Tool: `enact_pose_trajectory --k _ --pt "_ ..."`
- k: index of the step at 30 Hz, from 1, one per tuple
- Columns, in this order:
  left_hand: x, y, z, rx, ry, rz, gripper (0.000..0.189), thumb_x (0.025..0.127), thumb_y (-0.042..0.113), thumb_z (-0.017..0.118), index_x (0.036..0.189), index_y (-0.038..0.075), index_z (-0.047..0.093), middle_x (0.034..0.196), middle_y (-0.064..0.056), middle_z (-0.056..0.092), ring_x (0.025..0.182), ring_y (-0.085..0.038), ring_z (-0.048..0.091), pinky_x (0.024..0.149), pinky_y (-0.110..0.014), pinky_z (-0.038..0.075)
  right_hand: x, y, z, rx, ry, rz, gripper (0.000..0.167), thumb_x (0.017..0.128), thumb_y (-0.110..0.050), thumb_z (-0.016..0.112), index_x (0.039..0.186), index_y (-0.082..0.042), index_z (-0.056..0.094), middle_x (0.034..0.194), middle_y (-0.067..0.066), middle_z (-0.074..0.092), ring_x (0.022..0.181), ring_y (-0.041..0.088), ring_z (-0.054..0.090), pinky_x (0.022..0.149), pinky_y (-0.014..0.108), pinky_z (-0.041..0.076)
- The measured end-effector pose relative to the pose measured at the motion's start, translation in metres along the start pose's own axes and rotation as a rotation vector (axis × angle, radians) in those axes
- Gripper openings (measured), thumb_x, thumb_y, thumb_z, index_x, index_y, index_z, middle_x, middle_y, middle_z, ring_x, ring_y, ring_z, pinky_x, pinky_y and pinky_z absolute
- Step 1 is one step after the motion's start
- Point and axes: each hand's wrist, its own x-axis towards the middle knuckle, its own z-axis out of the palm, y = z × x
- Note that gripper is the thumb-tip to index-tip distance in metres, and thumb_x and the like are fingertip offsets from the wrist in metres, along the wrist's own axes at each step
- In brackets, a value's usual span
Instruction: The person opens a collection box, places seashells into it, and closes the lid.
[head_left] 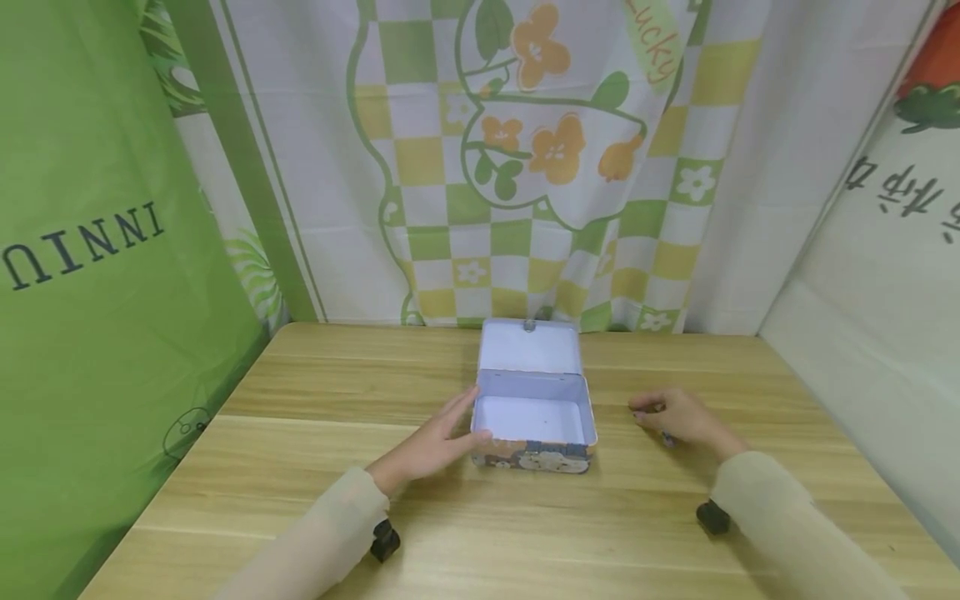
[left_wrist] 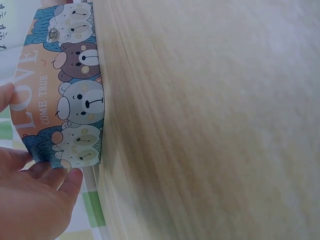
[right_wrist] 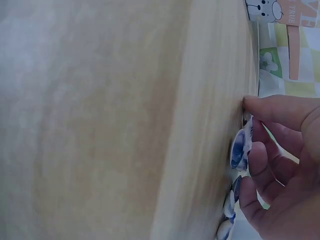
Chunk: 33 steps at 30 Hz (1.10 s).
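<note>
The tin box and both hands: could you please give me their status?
Left hand touching tin box, fingers extended. Right hand at blue-and-white pieces, grip unclear. Lid open; no obstruction seen between tin box and right hand.

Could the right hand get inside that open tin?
Probably yes: the lid is tipped back, and only table shows between the tin and the right grip. It would just need lifting over the side. The left grip is opposite, out of the way.
</note>
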Motion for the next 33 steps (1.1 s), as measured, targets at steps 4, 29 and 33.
enact_pose_trajectory --k 4,29,33 --pt "-0.001 0.0 0.0 -0.003 -0.001 -0.005 0.083 0.101 0.052 0.052 0.163 0.017 0.009 0.167 -0.008 0.006 0.151 -0.033 0.01 0.115 -0.064 0.016 0.001 0.001 0.001 0.005 0.005 0.006 0.032 0.098 -0.009 0.064 0.127 0.003 0.065 0.118 0.02 0.065 0.048 0.011 0.048 0.042 0.025 0.045" --pt "-0.001 0.005 -0.001 -0.028 -0.008 -0.023 0.083 0.102 0.047 0.055 0.163 0.016 0.008 0.167 -0.011 0.006 0.15 -0.035 0.01 0.115 -0.063 0.016 -0.011 -0.054 -0.01 -0.133 0.126 -0.178 0.031 0.1 -0.022 0.065 0.124 -0.003 0.069 0.118 0.015 0.067 0.103 0.031 0.063 0.086 0.049 0.054" --pt "-0.001 0.005 0.0 -0.026 -0.007 -0.019 0.082 0.102 0.046 0.055 0.163 0.016 0.008 0.167 -0.011 0.006 0.15 -0.034 0.01 0.116 -0.063 0.016 -0.012 -0.067 -0.008 -0.143 0.141 -0.191 0.032 0.099 -0.027 0.066 0.123 -0.007 0.07 0.118 0.013 0.067 0.104 0.03 0.062 0.087 0.05 0.054"
